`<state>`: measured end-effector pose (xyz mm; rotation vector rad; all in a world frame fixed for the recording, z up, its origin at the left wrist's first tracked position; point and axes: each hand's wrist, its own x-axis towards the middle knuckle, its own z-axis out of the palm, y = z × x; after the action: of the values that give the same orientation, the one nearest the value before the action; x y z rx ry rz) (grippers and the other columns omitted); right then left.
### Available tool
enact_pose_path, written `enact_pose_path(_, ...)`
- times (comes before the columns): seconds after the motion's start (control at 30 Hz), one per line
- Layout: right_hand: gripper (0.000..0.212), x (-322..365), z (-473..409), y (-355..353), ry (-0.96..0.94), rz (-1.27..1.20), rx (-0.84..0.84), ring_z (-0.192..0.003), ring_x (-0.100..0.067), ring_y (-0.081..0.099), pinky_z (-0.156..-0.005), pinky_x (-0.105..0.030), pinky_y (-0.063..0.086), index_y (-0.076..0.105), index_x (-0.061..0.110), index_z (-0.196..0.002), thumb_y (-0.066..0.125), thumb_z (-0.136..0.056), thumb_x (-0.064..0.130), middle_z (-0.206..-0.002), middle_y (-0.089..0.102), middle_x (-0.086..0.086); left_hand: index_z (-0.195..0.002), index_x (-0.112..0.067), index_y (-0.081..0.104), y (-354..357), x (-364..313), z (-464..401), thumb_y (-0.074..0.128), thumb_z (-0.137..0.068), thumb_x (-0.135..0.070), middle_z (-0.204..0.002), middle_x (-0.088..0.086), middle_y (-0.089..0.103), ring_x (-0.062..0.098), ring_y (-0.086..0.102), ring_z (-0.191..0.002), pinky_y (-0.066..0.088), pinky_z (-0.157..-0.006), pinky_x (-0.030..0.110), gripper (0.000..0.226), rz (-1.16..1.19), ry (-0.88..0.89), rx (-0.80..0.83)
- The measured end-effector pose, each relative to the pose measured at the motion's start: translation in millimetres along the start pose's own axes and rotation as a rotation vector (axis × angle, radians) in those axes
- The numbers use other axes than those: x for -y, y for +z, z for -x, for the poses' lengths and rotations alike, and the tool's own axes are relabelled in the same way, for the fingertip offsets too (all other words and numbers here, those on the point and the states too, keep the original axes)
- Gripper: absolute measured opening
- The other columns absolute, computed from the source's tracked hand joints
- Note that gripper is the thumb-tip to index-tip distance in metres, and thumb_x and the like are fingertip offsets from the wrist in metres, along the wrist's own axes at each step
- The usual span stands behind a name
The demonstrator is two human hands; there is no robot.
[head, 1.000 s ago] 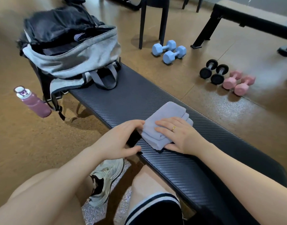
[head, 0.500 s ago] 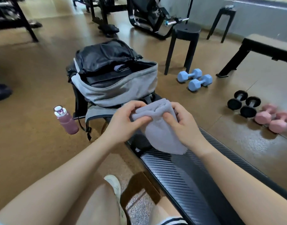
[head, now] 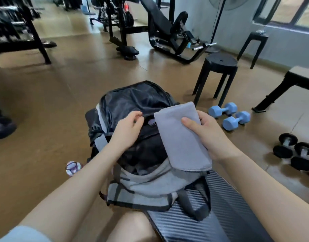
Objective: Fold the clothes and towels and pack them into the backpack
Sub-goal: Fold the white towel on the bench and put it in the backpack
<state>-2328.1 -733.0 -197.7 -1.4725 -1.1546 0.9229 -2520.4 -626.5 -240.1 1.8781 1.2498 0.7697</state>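
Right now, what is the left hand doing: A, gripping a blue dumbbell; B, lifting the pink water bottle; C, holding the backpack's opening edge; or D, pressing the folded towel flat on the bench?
C: the left hand pinches the backpack at its open rim, while the right hand holds the folded towel above it.

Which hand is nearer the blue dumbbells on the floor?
Right. The right hand, holding the folded towel, is beside the blue dumbbells; the left hand is farther off, at the backpack opening.
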Motion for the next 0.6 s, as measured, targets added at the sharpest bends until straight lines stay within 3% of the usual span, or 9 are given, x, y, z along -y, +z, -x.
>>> enact_pose_path(0.1, 0.025, -4.3, -37.8, 14.6, 0.162, -0.104, 0.043, -0.088, -0.027, 0.068, -0.076, -0.044, 0.056, 0.062, 0.011, -0.104, 0.063, -0.088, 0.031, -0.099, 0.07, -0.01, -0.137, -0.016, 0.039, -7.7, 46.0, -39.1, 0.051, -0.093, -0.031, -0.138, 0.004, 0.046, 0.025, 0.047, -0.121, 0.044, -0.094, 0.036, 0.048, -0.667, 0.105, 0.098)
enact_pose_path(0.17, 0.023, -12.2, -55.2, 25.6, 0.291, -0.116, 0.073, -0.083, -0.023, 0.069, -0.075, -0.04, 0.055, 0.064, 0.009, -0.101, 0.061, -0.089, 0.028, -0.095, 0.072, -0.008, -0.14, -0.016, 0.033, -4.0, 63.8, -52.4, 0.055, -0.09, -0.037, -0.141, 0.005, 0.038, 0.029, 0.041, -0.124, 0.043, -0.095, 0.037, 0.058, -0.873, 0.125, 0.168)
enact_pose_path(0.23, 0.023, -24.2, -70.4, 36.1, 0.404, -0.088, 0.056, -0.088, -0.026, 0.068, -0.086, -0.044, 0.053, 0.065, 0.008, -0.101, 0.06, -0.09, 0.027, -0.098, 0.072, -0.009, -0.133, -0.013, 0.04, 2.1, 77.2, -62.7, 0.064, -0.085, -0.034, -0.13, 0.008, 0.046, 0.029, 0.048, -0.113, 0.047, -0.08, 0.034, 0.058, -0.997, 0.164, 0.125)
enact_pose_path(0.3, 0.029, -37.6, -83.1, 45.7, 0.501, -0.03, 0.033, -0.094, -0.028, 0.066, -0.09, -0.046, 0.051, 0.064, 0.006, -0.108, 0.059, -0.091, 0.028, -0.103, 0.07, -0.01, -0.111, -0.011, 0.054, 5.4, 80.9, -67.8, 0.074, -0.076, -0.023, -0.104, 0.007, 0.056, 0.026, 0.056, -0.087, 0.04, -0.053, 0.03, 0.042, -1.056, 0.22, 0.028)
enact_pose_path(0.33, 0.032, -43.3, -88.2, 50.8, 0.544, -0.014, 0.023, -0.094, -0.028, 0.065, -0.087, -0.043, 0.051, 0.062, 0.005, -0.113, 0.059, -0.091, 0.029, -0.106, 0.069, -0.01, -0.105, -0.01, 0.053, 5.5, 82.2, -71.1, 0.07, -0.08, -0.018, -0.099, 0.006, 0.056, 0.026, 0.055, -0.083, 0.035, -0.05, 0.029, 0.031, -1.066, 0.228, 0.024)
enact_pose_path(0.4, 0.038, -50.9, -97.5, 61.9, 0.624, 0.003, 0.015, -0.095, -0.028, 0.063, -0.079, -0.037, 0.051, 0.058, 0.002, -0.119, 0.06, -0.091, 0.028, -0.111, 0.066, -0.013, -0.104, -0.009, 0.05, 1.9, 84.0, -79.0, 0.051, -0.092, -0.011, -0.101, 0.008, 0.055, 0.027, 0.055, -0.088, 0.035, -0.055, 0.032, 0.012, -0.972, 0.236, 0.035)
enact_pose_path(0.47, 0.042, -58.5, -106.3, 73.3, 0.676, 0.007, 0.016, -0.094, -0.029, 0.062, -0.072, -0.035, 0.05, 0.057, 0.0, -0.12, 0.061, -0.09, 0.029, -0.113, 0.064, -0.015, -0.106, -0.01, 0.055, -10.3, 80.0, -88.8, 0.045, -0.096, -0.015, -0.103, 0.009, 0.061, 0.03, 0.058, -0.092, 0.043, -0.063, 0.037, 0.016, -0.808, 0.223, 0.022)
enact_pose_path(0.6, 0.03, -61.4, -129.1, 99.7, 0.658, -0.171, 0.037, -0.081, -0.025, 0.064, -0.07, -0.033, 0.051, 0.063, -0.002, -0.103, 0.059, -0.091, 0.025, -0.092, 0.068, -0.012, -0.114, -0.016, 0.063, -38.6, 64.5, -99.4, 0.046, -0.097, -0.022, -0.107, 0.008, 0.068, 0.03, 0.06, -0.099, 0.048, -0.077, 0.037, 0.026, -0.57, 0.219, -0.071)
